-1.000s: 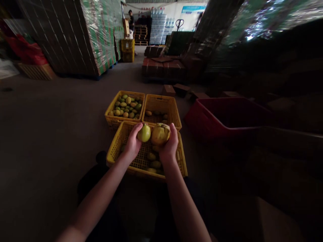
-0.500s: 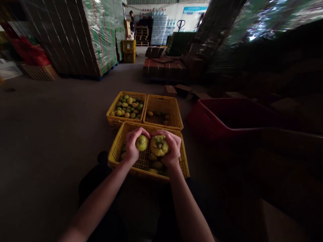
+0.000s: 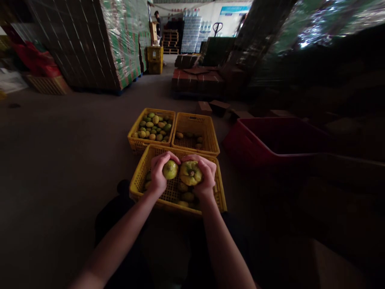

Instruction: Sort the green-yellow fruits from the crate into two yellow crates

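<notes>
My left hand (image 3: 158, 170) is closed around a smooth yellow-green lemon (image 3: 170, 169), its nippled end facing me. Fingers wrapped over the far side, my right hand (image 3: 207, 175) grips a larger, ribbed yellow-green lemon (image 3: 191, 173) whose stem stub points toward me. Both fruits are held side by side above the near yellow plastic crate (image 3: 221, 196). Inside that crate, more lemons (image 3: 188, 196) lie under my right hand, and a few show at its left side, partly hidden by my left wrist.
Beyond stand a fuller yellow crate (image 3: 131, 141) of fruit and another yellow crate (image 3: 217, 141) with several pieces. A large red bin (image 3: 249, 140) is at the right. Wrapped box stacks (image 3: 120, 52), flattened cartons (image 3: 197, 82) and a distant person (image 3: 157, 22) are farther back.
The view has shifted very slightly. Both hands keep the same grip on the same two lemons, with no other visible movement.
</notes>
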The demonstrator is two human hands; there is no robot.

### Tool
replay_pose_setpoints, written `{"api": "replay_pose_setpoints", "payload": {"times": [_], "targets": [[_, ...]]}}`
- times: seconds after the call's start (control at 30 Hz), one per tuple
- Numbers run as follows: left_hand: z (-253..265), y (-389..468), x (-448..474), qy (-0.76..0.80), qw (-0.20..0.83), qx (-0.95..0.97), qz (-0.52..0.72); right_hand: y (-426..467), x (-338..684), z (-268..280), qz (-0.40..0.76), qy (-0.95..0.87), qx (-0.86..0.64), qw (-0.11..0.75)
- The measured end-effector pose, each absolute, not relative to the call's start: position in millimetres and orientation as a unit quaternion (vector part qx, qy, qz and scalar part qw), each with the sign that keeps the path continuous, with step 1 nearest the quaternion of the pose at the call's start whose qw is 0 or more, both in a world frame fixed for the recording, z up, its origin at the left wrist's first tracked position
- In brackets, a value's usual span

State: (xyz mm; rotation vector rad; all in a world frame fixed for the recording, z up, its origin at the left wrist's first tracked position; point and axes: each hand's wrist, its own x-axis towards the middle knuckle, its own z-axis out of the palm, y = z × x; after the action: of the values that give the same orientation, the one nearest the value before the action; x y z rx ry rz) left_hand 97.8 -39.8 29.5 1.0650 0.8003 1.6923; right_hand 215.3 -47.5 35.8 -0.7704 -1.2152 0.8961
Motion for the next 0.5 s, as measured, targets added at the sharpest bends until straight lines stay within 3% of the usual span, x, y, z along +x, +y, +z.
{"api": "replay_pose_setpoints", "payload": {"times": [0.5], "targets": [[29.7,-35.2,101.8,0.356,0.49,0.385,0.697,-38.5,210.8,29.1,0.435,-0.481,-0.331,0.685]]}}
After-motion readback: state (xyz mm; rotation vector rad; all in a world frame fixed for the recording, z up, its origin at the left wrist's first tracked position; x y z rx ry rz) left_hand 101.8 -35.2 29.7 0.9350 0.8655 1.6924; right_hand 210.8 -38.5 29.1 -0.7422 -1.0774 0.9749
